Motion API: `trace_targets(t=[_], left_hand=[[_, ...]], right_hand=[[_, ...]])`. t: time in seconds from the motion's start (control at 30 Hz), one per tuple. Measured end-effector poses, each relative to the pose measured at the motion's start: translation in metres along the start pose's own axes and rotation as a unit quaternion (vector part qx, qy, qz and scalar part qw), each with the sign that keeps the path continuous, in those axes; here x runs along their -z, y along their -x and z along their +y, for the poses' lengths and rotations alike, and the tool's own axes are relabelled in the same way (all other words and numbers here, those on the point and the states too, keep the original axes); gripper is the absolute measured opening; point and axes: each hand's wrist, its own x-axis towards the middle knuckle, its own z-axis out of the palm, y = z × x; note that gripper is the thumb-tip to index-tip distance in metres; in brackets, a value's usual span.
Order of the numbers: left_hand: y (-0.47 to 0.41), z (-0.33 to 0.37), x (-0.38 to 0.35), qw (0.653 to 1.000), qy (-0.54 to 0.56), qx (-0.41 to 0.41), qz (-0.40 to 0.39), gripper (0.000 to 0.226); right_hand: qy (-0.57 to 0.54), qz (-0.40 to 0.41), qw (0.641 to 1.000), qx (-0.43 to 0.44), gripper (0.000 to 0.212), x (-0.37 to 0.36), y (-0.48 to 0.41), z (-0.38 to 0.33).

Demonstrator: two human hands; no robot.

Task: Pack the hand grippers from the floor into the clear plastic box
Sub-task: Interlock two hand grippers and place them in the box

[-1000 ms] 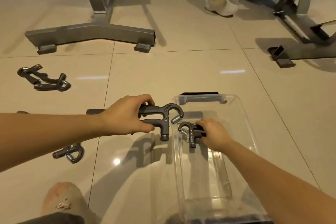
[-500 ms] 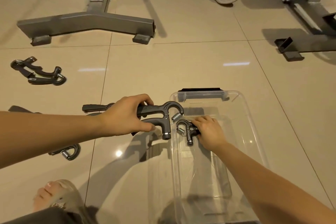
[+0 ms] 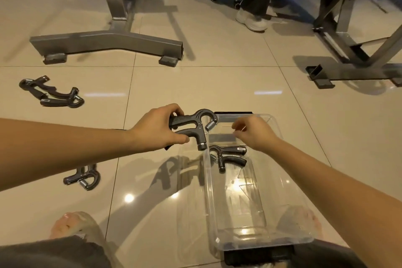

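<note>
Your right hand point(image 3: 254, 135) has let go of the small gripper point(image 3: 228, 156) it was holding half a second ago, and has lifted clear of it.

Around you is the tiled floor point(image 3: 217, 80), with a metal stand point(image 3: 104, 42) at the far left and another person's white shoe point(image 3: 252, 20) beyond it to the right.

Next in size, the clear plastic box point(image 3: 207, 191) sits on the floor in front of you, lengthwise, its lid off.

Your right hand hangs over the far end of the box with its fingers loosely curled and nothing in them.

Your left hand point(image 3: 156, 130) is just outside the box's far left corner. Its fingers and thumb are wrapped round both handles of a larger gripper point(image 3: 195, 124), whose spring end points toward the box and reaches its rim.

The small gripper now lies flat on the bottom of the box near the far end, with its handles pointing right.

Three more are on the floor to your left: a pair of grippers point(image 3: 52, 94) lying together near the stand, and a lone gripper point(image 3: 82, 177) closer in, just below your left forearm.
</note>
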Motion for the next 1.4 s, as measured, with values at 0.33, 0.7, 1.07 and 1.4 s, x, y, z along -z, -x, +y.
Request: trace_targets(t=[0.33,0.7,1.07,1.4], left_hand=[[0.017,0.014,0.002,0.991,0.061,0.039,0.116,0.048],[0.023,0.027,-0.003,0.992,0.055,0.025,0.114,0.053],[0.009,0.032,0.006,0.99,0.141,-0.012,-0.001,0.017],[-0.002,0.029,-0.011,0.933,0.328,0.144,0.041,0.012]], right_hand=[[-0.438,-0.049,0.894,-0.083,0.034,0.048,0.035,-0.1],[-0.506,-0.091,0.856,-0.051,0.02,0.035,0.037,-0.1],[-0.349,-0.219,0.907,0.086,0.019,0.052,0.032,-0.074],[-0.221,0.079,0.971,0.054,0.076,0.017,0.051,-0.071]])
